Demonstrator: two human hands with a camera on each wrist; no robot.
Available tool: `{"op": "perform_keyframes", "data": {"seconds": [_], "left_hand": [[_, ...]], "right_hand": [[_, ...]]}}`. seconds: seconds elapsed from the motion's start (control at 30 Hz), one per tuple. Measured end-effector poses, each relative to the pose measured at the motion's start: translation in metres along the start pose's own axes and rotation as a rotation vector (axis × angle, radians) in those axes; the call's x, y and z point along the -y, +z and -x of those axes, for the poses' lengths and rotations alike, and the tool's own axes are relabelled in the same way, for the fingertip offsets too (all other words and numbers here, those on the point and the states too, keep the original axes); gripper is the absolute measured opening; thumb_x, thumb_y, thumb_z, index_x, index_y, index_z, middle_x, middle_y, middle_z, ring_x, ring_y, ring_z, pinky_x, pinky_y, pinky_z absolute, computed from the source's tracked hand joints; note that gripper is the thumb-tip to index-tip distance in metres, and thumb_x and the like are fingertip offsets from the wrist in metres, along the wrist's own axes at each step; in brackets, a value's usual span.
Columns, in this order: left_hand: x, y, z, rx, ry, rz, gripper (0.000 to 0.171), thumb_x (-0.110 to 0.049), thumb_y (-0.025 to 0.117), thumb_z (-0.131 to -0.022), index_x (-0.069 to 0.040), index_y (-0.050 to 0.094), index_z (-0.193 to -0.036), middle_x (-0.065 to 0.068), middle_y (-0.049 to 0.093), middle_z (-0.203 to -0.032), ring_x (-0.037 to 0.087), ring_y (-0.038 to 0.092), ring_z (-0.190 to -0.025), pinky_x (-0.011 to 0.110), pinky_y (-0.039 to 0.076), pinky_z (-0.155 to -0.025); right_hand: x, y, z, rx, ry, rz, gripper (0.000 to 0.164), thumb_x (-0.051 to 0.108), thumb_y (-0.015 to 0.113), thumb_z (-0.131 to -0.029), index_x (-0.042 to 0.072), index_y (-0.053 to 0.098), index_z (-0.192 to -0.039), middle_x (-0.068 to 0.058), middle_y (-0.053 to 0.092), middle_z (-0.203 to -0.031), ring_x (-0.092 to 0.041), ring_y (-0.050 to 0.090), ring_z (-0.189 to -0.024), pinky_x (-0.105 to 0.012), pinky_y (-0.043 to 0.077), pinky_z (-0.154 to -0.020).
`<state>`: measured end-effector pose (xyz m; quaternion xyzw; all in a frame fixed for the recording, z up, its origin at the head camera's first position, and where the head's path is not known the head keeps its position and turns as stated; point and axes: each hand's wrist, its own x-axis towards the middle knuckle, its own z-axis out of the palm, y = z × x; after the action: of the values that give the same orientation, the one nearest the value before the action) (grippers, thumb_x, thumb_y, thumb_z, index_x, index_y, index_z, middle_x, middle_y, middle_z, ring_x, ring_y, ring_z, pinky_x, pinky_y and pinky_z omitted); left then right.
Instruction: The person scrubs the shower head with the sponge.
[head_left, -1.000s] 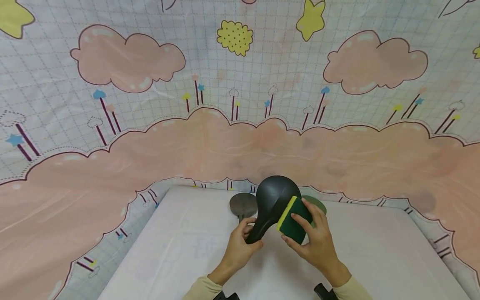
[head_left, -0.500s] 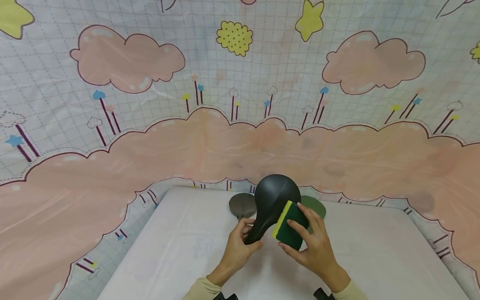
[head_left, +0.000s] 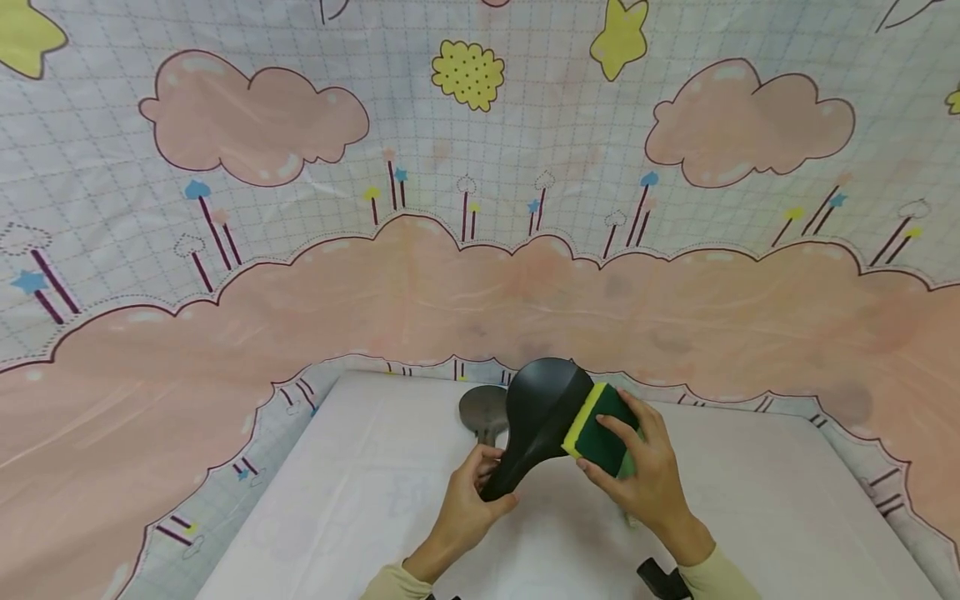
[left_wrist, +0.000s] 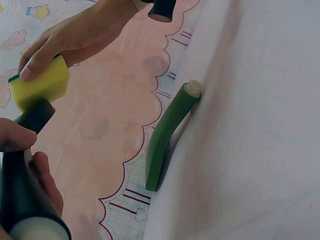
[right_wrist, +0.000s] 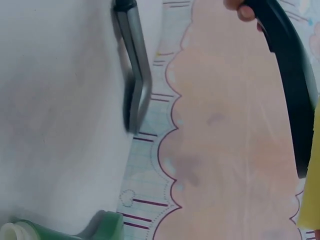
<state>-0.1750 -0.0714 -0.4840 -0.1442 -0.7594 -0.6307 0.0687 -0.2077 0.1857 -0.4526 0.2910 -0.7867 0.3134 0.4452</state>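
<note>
My left hand [head_left: 459, 510] grips the black shower head [head_left: 542, 407] by its handle, with the round head raised up and away. In my right hand [head_left: 654, 468] is a yellow and green scouring sponge [head_left: 609, 435], pinched between thumb and fingers. The sponge's yellow side lies against the right edge of the shower head. From the left wrist view, the yellow side of the sponge [left_wrist: 42, 85] meets the far end of the black shower head [left_wrist: 15, 187]. My right hand mostly hides the green shower head in the head view.
A grey shower head [head_left: 483, 408] lies on the white table [head_left: 337, 492], left of the black one. The green shower head [left_wrist: 165, 135] rests on the table to the right. A patterned cloth [head_left: 420, 300] hangs behind the table.
The sponge slid slightly down and left, then up and right to the shower head's edge. The black shower head has dropped a little and turned. Both hands keep their hold.
</note>
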Motion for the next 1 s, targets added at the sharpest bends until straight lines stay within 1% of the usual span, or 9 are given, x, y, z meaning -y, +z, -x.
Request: {"op": "perform_keyframes", "data": {"seconds": [0.2, 0.3, 0.47, 0.67, 0.83, 1.0], "left_hand": [[-0.002, 0.001, 0.002, -0.002, 0.004, -0.013, 0.049, 0.003, 0.078, -0.073, -0.009, 0.056, -0.115, 0.011, 0.071, -0.106, 0.012, 0.065, -0.092, 0.023, 0.050, -0.080], [-0.001, 0.002, 0.001, -0.014, 0.001, -0.014, 0.049, 0.004, 0.078, -0.072, -0.010, 0.057, -0.114, 0.010, 0.071, -0.105, 0.011, 0.064, -0.091, 0.024, 0.050, -0.080], [0.000, 0.006, -0.003, -0.026, 0.000, -0.013, 0.049, 0.003, 0.078, -0.072, -0.010, 0.057, -0.115, 0.009, 0.072, -0.105, 0.012, 0.064, -0.092, 0.024, 0.050, -0.081], [0.000, 0.009, -0.006, -0.015, -0.016, 0.013, 0.048, 0.002, 0.077, -0.074, -0.009, 0.057, -0.116, 0.011, 0.072, -0.105, 0.011, 0.063, -0.088, 0.024, 0.050, -0.080], [0.001, 0.010, -0.006, -0.010, -0.023, 0.019, 0.048, 0.003, 0.077, -0.073, -0.008, 0.057, -0.116, 0.013, 0.071, -0.105, 0.012, 0.063, -0.087, 0.024, 0.050, -0.079], [0.001, 0.010, -0.002, -0.004, 0.002, -0.014, 0.046, 0.002, 0.077, -0.073, -0.008, 0.057, -0.113, 0.012, 0.072, -0.103, 0.011, 0.064, -0.089, 0.024, 0.051, -0.080]], "right_hand": [[-0.002, 0.000, 0.000, 0.021, 0.037, -0.001, 0.064, 0.067, 0.061, -0.084, 0.012, 0.069, -0.115, -0.021, 0.049, -0.143, -0.033, 0.046, -0.126, -0.005, 0.027, -0.105], [0.000, 0.001, 0.001, 0.022, 0.028, -0.003, 0.063, 0.067, 0.061, -0.084, 0.013, 0.069, -0.114, -0.020, 0.050, -0.143, -0.033, 0.046, -0.127, -0.006, 0.027, -0.107], [0.005, 0.006, 0.002, 0.016, -0.046, 0.022, 0.060, 0.066, 0.060, -0.086, 0.014, 0.069, -0.114, -0.021, 0.052, -0.141, -0.036, 0.047, -0.126, -0.011, 0.025, -0.112], [0.009, 0.007, 0.003, 0.023, -0.134, 0.038, 0.057, 0.065, 0.059, -0.087, 0.015, 0.070, -0.112, -0.024, 0.053, -0.139, -0.037, 0.048, -0.123, -0.014, 0.024, -0.115], [0.007, 0.005, 0.002, 0.021, -0.161, 0.034, 0.057, 0.064, 0.060, -0.087, 0.013, 0.070, -0.111, -0.025, 0.053, -0.138, -0.038, 0.049, -0.121, -0.016, 0.024, -0.116], [0.003, 0.001, -0.001, 0.008, -0.145, 0.025, 0.058, 0.063, 0.061, -0.087, 0.011, 0.070, -0.112, -0.025, 0.054, -0.137, -0.039, 0.049, -0.122, -0.016, 0.025, -0.115]]}}
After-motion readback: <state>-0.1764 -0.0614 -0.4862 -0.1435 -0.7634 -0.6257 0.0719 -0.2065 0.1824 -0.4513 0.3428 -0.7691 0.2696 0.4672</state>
